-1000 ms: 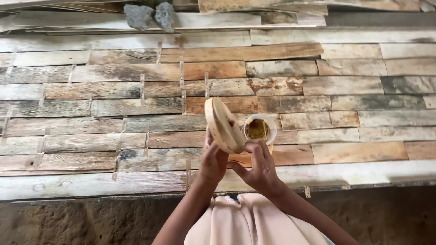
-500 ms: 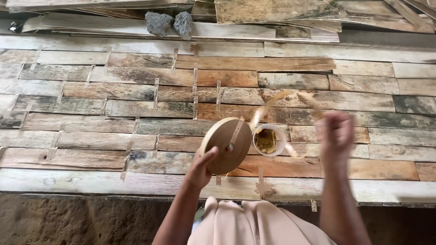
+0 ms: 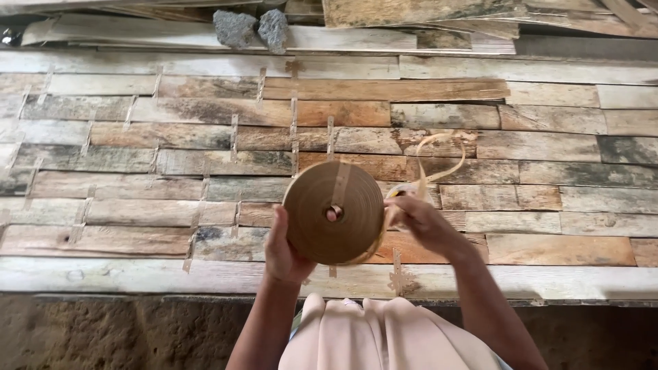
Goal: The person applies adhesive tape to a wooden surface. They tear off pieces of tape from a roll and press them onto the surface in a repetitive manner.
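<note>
The left hand [image 3: 288, 250] is gripping the tape roll [image 3: 334, 212] above the veneer strips [image 3: 205, 137], the right hand [image 3: 421, 219] is pinching its loose end [image 3: 439, 161] at three o'clock, which is curling and might stick to itself.

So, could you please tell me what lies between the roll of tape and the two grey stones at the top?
In the head view, only taped wooden strips lie between the tape roll and the grey stones.
</note>
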